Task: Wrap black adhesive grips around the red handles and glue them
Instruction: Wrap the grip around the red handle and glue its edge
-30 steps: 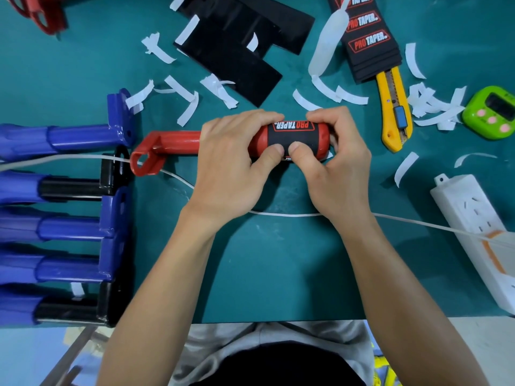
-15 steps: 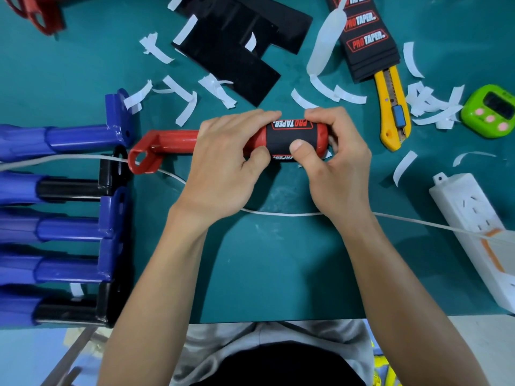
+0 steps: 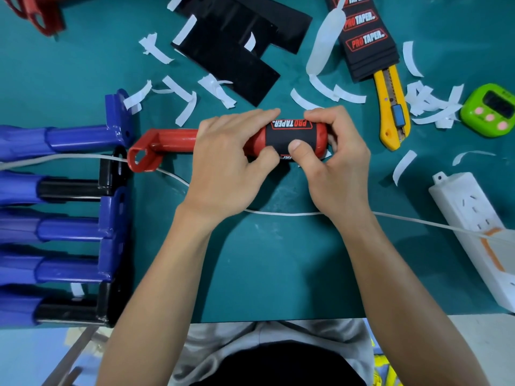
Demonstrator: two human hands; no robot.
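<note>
A red handle [image 3: 170, 142] lies crosswise on the green mat, its looped bracket end pointing left. A black adhesive grip [image 3: 289, 135] with a red and white logo is wrapped around its thick right end. My left hand [image 3: 231, 162] grips the handle's middle, fingers curled over the top and thumb pressing the grip's lower left edge. My right hand [image 3: 334, 160] holds the handle's right end, with its thumb pressing on the grip's front. A stack of spare black grips [image 3: 362, 34] lies at the top right.
Blue and black handles [image 3: 69, 227] are lined up along the left edge. Black backing sheets [image 3: 231, 59] and several white paper strips [image 3: 184, 98] litter the top. A yellow utility knife [image 3: 393, 110], a green timer [image 3: 490, 110], a white power strip [image 3: 479, 232] and its cord [image 3: 278, 213] lie around.
The handle has turned slightly in my hands. Both thumbs have shifted along the grip's lower edge, the right thumb now further onto the black grip.
</note>
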